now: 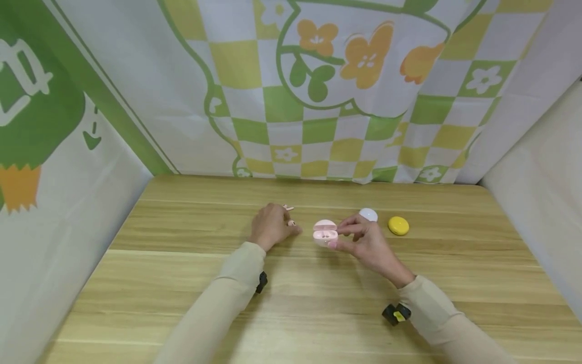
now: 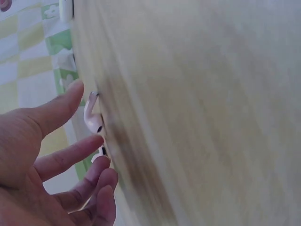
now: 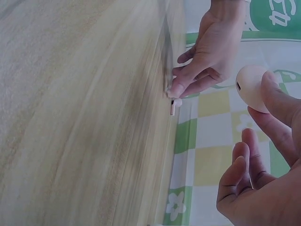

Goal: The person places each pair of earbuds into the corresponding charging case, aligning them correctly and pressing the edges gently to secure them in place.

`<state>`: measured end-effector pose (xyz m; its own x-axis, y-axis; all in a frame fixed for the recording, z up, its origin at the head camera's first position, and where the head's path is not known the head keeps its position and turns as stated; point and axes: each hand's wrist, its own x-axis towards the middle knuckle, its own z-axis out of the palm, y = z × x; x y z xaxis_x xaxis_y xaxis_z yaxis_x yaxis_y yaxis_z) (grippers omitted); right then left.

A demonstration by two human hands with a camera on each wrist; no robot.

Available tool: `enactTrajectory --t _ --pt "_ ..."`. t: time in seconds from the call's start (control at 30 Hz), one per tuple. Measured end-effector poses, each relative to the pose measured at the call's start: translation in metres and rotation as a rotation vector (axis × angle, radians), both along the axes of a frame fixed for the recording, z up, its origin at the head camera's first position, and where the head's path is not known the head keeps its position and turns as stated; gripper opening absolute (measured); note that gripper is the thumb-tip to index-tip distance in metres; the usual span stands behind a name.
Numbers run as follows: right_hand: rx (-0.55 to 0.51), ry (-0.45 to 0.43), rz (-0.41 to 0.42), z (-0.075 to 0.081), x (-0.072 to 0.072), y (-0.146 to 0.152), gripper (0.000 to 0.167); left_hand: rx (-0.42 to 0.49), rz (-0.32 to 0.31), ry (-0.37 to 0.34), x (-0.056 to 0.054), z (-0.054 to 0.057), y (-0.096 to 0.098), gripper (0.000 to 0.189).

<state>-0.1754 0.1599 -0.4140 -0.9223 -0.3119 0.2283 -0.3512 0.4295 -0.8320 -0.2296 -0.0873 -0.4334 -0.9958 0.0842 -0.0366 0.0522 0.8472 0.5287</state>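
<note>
My right hand (image 1: 370,245) holds a pink rounded earbud case (image 1: 325,241) above the table, thumb on one side and index finger on the other. Its lid stands up, showing the slots inside. My left hand (image 1: 272,227) is low over the wood to the left of the case, beside two pale pink earbuds. The nearer earbud (image 2: 91,115) lies between the spread thumb and index finger, with a gap to the thumb. Behind the fingertips, the other earbud (image 2: 99,154) is partly hidden. In the right wrist view only the case's smooth outer shell (image 3: 250,87) shows.
A white round case (image 1: 368,214) sits just behind my right hand, and a yellow round case (image 1: 398,226) lies farther right. The wooden table (image 1: 309,313) meets a checkered cloth (image 1: 284,111) at its back edge; cloth walls flank both sides.
</note>
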Motion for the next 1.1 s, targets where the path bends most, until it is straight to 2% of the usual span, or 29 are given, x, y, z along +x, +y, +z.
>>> enactTrajectory --t 0.2,0.47,0.6,0.83,1.1 --pt "0.003 -0.001 -0.002 0.0 0.001 -0.001 0.025 0.016 0.02 -0.008 0.001 -0.003 0.002 0.032" --pt "0.001 -0.007 0.001 0.0 0.001 -0.001 0.025 0.083 -0.08 -0.009 0.0 -0.003 0.004 0.023" --pt "0.01 -0.006 -0.001 0.0 0.0 -0.001 0.025 0.116 -0.1 -0.011 0.002 -0.002 0.005 0.023" --pt "0.028 -0.012 -0.013 -0.002 -0.001 0.001 0.02 0.219 -0.131 0.008 0.012 0.012 0.004 0.023" --pt "0.021 -0.001 -0.014 -0.002 -0.002 0.002 0.019 0.295 -0.167 0.066 0.028 0.029 -0.003 0.023"
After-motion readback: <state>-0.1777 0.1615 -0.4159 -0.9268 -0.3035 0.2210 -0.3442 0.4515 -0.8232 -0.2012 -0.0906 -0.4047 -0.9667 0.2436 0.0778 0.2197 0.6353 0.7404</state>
